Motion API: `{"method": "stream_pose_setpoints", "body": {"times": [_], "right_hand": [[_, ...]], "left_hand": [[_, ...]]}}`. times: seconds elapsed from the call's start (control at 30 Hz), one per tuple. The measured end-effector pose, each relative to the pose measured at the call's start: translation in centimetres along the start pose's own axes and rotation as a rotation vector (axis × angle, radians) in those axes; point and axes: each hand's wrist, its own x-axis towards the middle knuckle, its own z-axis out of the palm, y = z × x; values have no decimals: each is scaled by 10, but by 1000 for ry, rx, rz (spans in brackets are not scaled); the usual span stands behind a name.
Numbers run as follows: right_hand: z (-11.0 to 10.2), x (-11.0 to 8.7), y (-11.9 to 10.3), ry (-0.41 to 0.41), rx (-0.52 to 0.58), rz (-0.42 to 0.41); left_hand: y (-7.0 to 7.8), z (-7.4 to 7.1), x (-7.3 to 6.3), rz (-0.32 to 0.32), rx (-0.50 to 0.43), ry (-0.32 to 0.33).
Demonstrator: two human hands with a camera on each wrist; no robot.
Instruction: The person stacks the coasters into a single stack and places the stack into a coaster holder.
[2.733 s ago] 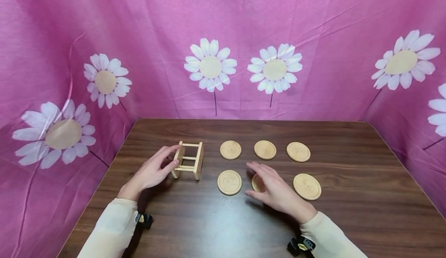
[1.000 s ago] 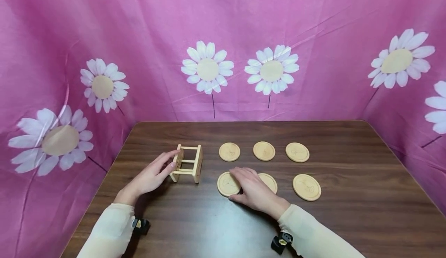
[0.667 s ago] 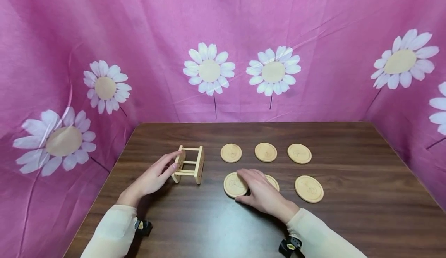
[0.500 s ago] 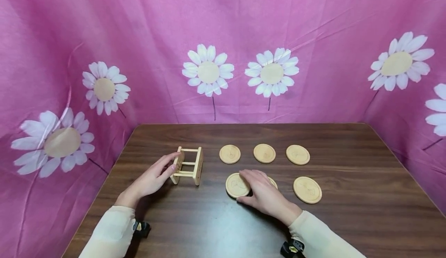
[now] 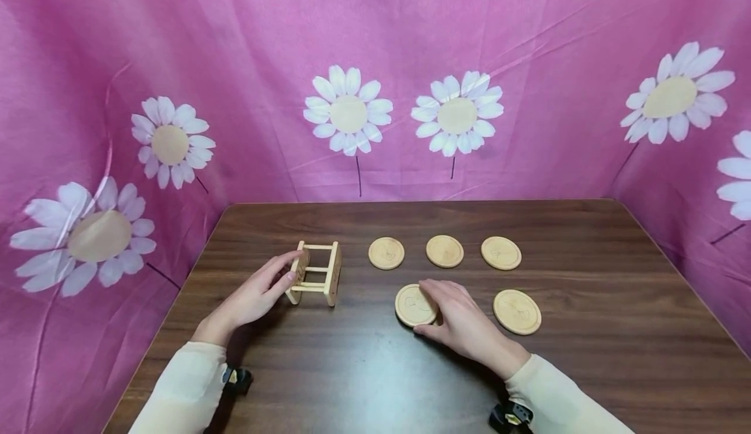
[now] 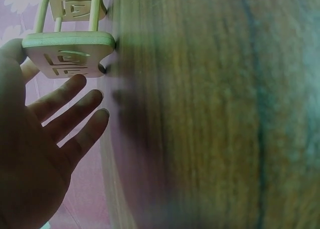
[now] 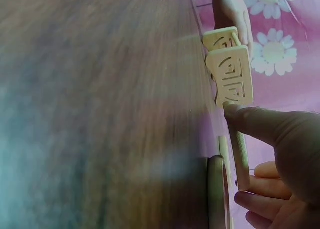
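On the left of the table stands a small wooden coaster holder (image 5: 317, 270), with two cut-out side panels joined by rods. My left hand (image 5: 255, 297) holds its left panel by thumb and index finger; the other fingers extend loosely in the left wrist view. My right hand (image 5: 469, 323) pinches a round wooden coaster (image 5: 415, 305), thumb on the near rim and fingers on the far rim. The right wrist view shows this coaster (image 7: 239, 154) edge-on, raised off the table. In the head view, the coaster and hand hide the middle spot of the front row.
Three coasters lie in a back row: left (image 5: 386, 253), middle (image 5: 444, 251) and right (image 5: 501, 253). Another coaster (image 5: 517, 312) lies right of my right hand. The brown wooden table (image 5: 328, 382) is bordered by a pink flowered cloth (image 5: 246, 95) behind and at both sides.
My right hand moved left to the front-left coaster, gripped it and brought it rightward over the middle one's place, which is now hidden. The left hand stays on the holder.
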Motion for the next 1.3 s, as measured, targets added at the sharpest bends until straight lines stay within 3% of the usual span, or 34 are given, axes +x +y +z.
{"method": "stream_pose_setpoints", "body": {"times": [0.43, 1.3], "right_hand": [[-12, -7, 14, 16, 20, -16], [-19, -33, 33, 34, -11, 64]], "left_hand": [[0, -3, 5, -9, -6, -21], [-1, -3, 3, 8, 12, -30]]}}
